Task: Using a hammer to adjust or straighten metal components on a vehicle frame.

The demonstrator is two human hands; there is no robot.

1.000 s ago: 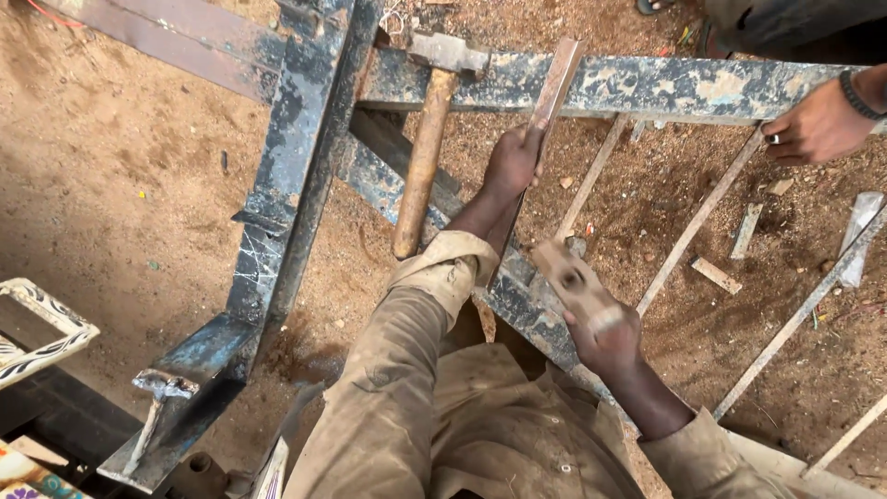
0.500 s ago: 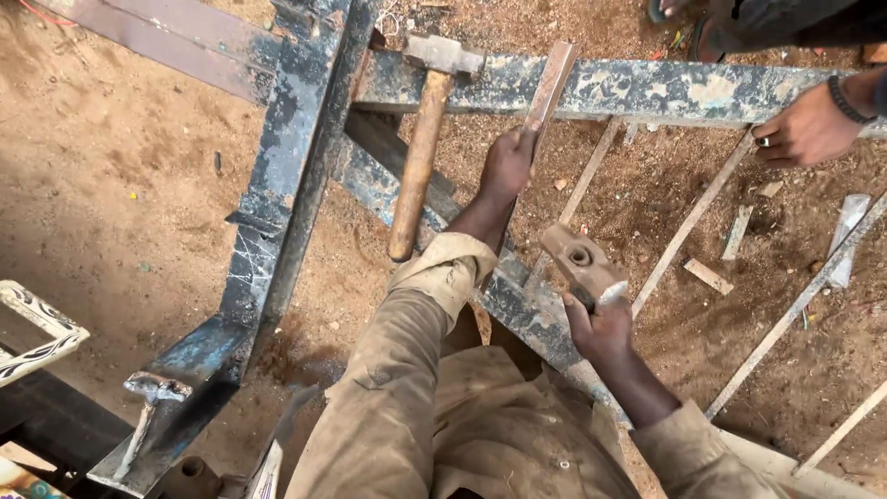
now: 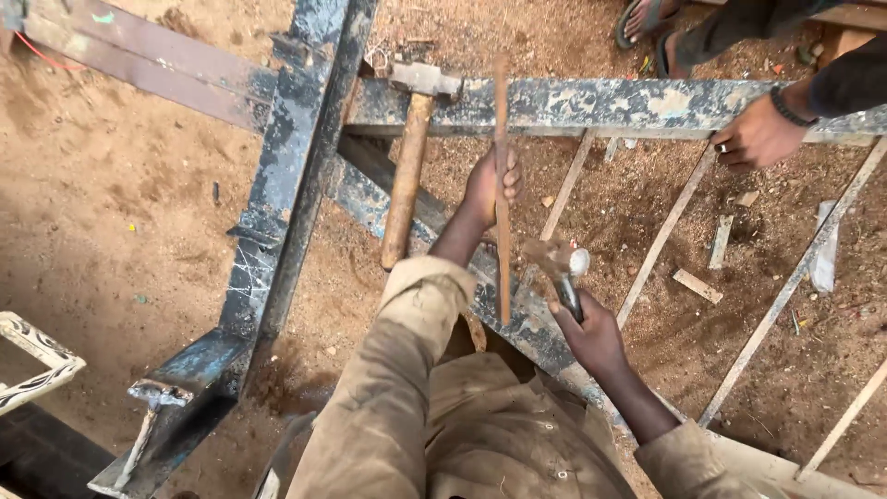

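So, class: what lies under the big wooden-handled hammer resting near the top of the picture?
The big hammer's head sits on the painted metal frame. Its handle crosses a diagonal bar, with sandy ground beneath. The frame surface directly under the head is covered.

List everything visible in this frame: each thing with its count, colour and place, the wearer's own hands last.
Metal frame: one, blue-grey, flaking paint, across sandy ground.
Thin bars: several, pale, slanting at right.
Sledgehammer: one, wooden handle, lying on the frame.
Rusty rod: one, brown, upright.
Small hammer: one, blurred.
Co-worker's hand: one, on frame, top right.
Sandalled feet: top edge.
Left hand: grips rusty rod.
Right hand: grips small hammer.
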